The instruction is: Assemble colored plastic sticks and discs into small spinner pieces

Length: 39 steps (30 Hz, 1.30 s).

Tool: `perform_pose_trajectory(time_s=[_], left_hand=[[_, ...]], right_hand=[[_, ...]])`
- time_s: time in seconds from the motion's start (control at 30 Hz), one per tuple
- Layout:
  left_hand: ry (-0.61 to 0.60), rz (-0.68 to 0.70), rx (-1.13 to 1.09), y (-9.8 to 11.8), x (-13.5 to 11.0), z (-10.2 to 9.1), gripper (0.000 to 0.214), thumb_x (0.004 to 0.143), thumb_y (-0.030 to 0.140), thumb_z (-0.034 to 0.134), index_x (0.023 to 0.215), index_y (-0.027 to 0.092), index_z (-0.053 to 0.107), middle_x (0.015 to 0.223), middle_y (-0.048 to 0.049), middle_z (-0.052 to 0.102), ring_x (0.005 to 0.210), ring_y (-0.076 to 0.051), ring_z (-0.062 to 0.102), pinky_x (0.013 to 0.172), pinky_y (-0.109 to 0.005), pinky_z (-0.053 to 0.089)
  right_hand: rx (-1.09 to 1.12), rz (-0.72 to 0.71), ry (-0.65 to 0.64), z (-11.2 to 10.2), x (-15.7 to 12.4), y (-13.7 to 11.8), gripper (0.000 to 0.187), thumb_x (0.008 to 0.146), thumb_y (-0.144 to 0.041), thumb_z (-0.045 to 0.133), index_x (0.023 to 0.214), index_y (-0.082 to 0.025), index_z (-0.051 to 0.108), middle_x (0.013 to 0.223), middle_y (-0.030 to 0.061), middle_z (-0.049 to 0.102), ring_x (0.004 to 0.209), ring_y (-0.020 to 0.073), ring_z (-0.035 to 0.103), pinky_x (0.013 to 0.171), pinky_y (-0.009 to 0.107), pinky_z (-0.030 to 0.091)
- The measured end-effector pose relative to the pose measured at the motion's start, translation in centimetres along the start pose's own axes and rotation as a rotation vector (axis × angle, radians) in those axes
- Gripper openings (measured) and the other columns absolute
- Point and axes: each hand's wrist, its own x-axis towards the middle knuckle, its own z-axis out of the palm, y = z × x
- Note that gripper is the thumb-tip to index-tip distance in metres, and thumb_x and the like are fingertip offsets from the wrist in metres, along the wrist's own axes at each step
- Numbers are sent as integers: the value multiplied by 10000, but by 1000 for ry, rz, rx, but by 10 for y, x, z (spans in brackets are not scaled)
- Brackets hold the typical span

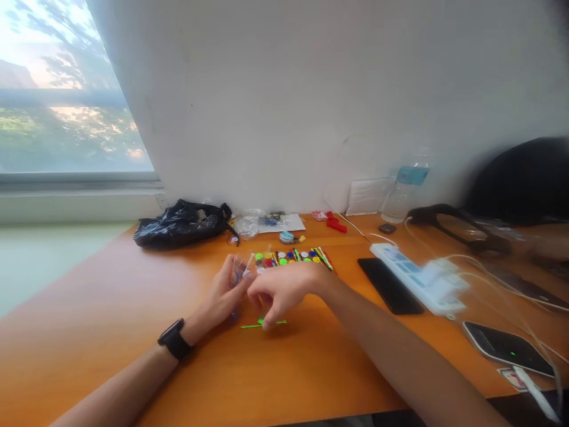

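Observation:
My left hand [226, 289], with a black watch [174, 339] on its wrist, is closed around a clear plastic piece [240, 265] with blue and white parts; its exact kind is hard to make out. My right hand [284, 290] reaches across from the right, palm down and fingers curled. Its thumb tip meets the middle of a thin bright green plastic stick [251, 326], low over the table; the fingertips opposite are partly hidden. Just beyond both hands lies a set of small coloured caps and sticks [306, 256] in rows, its near side covered by my right hand.
On the wooden table [178, 391], a black plastic bag [182, 224] lies back left. White paper [288, 222] with small pieces and a red object [336, 223] sit near the wall. A black phone [390, 286], power strip [415, 279], cables and another phone [507, 347] lie right, before a bottle [402, 193].

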Motion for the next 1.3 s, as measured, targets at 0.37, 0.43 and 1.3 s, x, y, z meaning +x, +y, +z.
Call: perform_pose_trajectory(time_s=[0.37,0.43,1.3], left_hand=[[21,8,32,9,-1,-1,291,999,480,647,1007,223,512,876,17,530,763,-151,509,730,-281,460],[12,20,6,6,0,-1,304,993,479,661,1044,217,515,904,12,540,797,-152,518,750,-273,457],[-179,30,17,18,-5,-1,356,986,489,654,1182,227,514,923,-2,551,806,-168,513,763,-285,466]], right_hand=[[-37,-38,-81,17,24,1,205,828,-358,729,789,-200,605,732,-13,650,645,176,604,530,262,398],[36,-69,-111,3,9,-1,228,842,-353,751,805,-189,596,761,-19,658,669,157,604,550,244,405],[220,52,412,-37,-65,6,223,1000,-301,496,947,-194,684,865,27,715,649,142,609,556,236,422]])
